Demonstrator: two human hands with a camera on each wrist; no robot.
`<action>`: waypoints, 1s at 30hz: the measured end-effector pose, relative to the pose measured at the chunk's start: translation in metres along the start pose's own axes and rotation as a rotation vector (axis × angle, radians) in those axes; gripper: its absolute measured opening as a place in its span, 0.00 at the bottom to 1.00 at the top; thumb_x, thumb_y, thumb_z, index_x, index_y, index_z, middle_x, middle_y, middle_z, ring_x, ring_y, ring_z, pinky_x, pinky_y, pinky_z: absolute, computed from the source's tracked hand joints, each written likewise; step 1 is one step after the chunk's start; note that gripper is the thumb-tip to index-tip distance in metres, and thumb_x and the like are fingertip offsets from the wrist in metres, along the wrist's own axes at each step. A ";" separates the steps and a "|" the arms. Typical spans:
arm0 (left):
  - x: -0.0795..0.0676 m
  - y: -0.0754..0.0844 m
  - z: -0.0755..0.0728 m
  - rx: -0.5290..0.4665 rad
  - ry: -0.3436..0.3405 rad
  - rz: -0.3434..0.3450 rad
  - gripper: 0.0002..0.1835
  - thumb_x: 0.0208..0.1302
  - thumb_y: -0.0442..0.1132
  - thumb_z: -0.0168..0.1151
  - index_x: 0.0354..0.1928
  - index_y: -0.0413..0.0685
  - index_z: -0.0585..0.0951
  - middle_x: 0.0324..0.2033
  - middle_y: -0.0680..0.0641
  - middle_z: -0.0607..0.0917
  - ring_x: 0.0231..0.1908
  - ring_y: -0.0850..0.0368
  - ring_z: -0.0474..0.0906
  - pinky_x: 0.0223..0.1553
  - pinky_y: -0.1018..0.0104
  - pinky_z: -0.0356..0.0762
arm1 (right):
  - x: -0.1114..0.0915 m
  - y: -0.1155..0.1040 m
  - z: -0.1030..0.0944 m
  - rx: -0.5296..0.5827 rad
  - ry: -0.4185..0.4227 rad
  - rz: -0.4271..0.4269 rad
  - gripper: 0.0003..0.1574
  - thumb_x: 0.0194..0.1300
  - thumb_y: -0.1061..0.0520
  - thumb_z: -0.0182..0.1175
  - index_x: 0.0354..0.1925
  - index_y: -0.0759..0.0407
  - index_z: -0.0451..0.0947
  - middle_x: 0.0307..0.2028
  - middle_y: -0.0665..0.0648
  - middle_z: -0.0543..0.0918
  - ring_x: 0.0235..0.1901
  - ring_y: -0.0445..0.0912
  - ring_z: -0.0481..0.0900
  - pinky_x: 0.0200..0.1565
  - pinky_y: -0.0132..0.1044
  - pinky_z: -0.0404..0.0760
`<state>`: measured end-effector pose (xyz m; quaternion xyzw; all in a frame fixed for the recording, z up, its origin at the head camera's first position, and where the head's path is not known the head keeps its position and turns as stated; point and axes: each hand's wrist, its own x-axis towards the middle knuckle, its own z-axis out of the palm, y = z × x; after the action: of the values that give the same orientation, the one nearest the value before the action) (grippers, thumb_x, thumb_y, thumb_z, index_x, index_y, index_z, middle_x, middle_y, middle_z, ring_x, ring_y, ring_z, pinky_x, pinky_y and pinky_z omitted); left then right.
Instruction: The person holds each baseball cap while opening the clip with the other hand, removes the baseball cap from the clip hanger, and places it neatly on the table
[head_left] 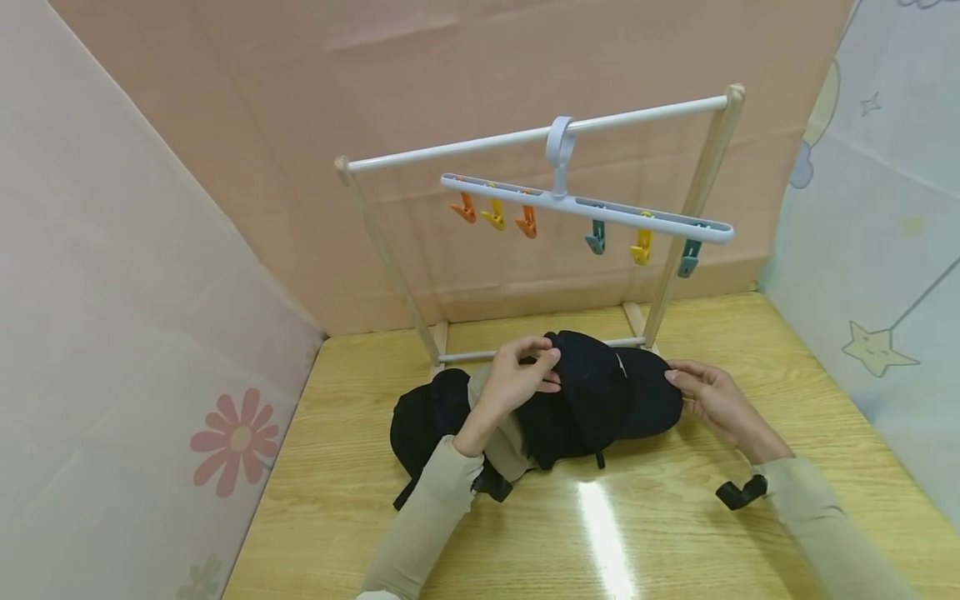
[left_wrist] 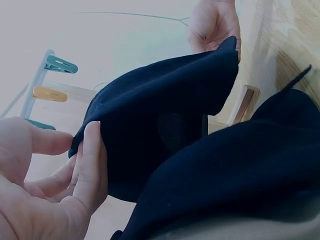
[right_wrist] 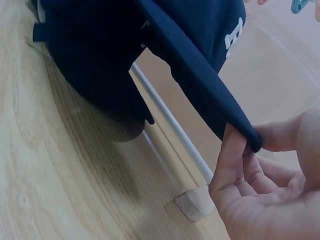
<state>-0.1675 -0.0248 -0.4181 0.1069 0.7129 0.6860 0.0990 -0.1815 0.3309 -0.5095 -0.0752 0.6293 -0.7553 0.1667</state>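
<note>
A navy baseball cap (head_left: 592,387) is stretched between my two hands, above other caps. Thumb and fingers of my left hand (head_left: 519,379) pinch the back edge of its crown. At the tip of the brim (head_left: 651,396), my right hand (head_left: 712,400) grips the cloth, thumb on top. White stitched lettering (right_wrist: 233,37) shows on the cap's front in the right wrist view. Below lies another dark cap (left_wrist: 240,165), its outline partly hidden by the held one. A beige cap (head_left: 512,442) and a black cap (head_left: 414,429) lie to the left, partly covered by my left arm.
Behind the caps stands a rack with a white top rail (head_left: 465,146) and wooden posts. From it hangs a white hanger (head_left: 622,215) with several orange, yellow and teal clips. The wooden table (head_left: 337,467) meets fabric walls at the back and sides.
</note>
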 end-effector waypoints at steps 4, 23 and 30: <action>-0.003 -0.003 -0.003 0.023 0.008 -0.021 0.18 0.79 0.38 0.64 0.64 0.38 0.82 0.47 0.38 0.87 0.32 0.56 0.89 0.40 0.58 0.92 | 0.000 0.003 0.001 -0.022 0.017 0.006 0.15 0.85 0.58 0.53 0.64 0.53 0.75 0.51 0.42 0.89 0.48 0.37 0.89 0.46 0.31 0.88; -0.008 -0.007 -0.008 0.035 0.084 0.001 0.17 0.76 0.38 0.68 0.60 0.38 0.84 0.44 0.38 0.90 0.29 0.57 0.90 0.37 0.60 0.91 | 0.005 0.004 0.010 -0.102 0.012 0.027 0.36 0.85 0.56 0.54 0.78 0.73 0.57 0.48 0.40 0.87 0.46 0.33 0.86 0.49 0.29 0.86; -0.010 -0.008 -0.009 0.023 0.098 0.020 0.16 0.75 0.38 0.68 0.59 0.38 0.85 0.42 0.38 0.91 0.28 0.58 0.90 0.35 0.60 0.91 | 0.008 0.008 0.012 -0.150 0.050 0.032 0.29 0.84 0.55 0.57 0.74 0.65 0.66 0.43 0.41 0.87 0.43 0.34 0.85 0.46 0.30 0.86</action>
<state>-0.1611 -0.0366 -0.4260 0.0815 0.7235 0.6832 0.0558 -0.1838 0.3157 -0.5153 -0.0586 0.6892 -0.7049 0.1569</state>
